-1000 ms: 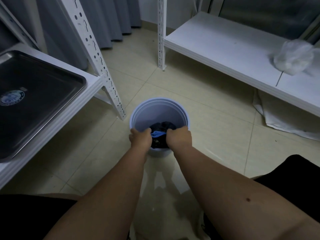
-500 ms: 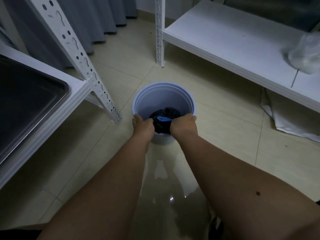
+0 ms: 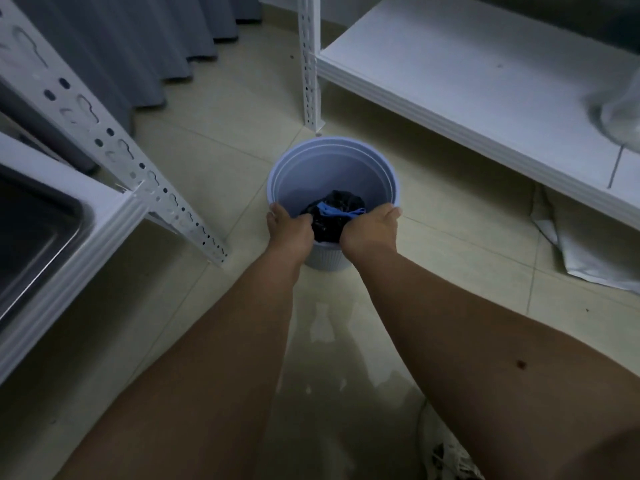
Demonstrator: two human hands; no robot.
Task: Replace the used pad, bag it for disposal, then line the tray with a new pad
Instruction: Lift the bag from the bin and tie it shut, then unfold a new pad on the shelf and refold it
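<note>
While both forearms reach down toward the tiled floor, the left hand and the right hand sit at the near rim of a pale round bin, one on each side of a black bag with a blue strip across its top. The bag lies low inside the bin, toward the near wall. Both hands are curled with their fingers turned down into the bin and hidden from view, so whether they clasp the bag or only the rim cannot be told. The bin stands on the floor between two white shelving units. A dark metal tray rests on the left shelf. A clear plastic bundle lies on the right shelf, and a pale sheet lies on the floor under it. Grey curtains hang behind.
</note>
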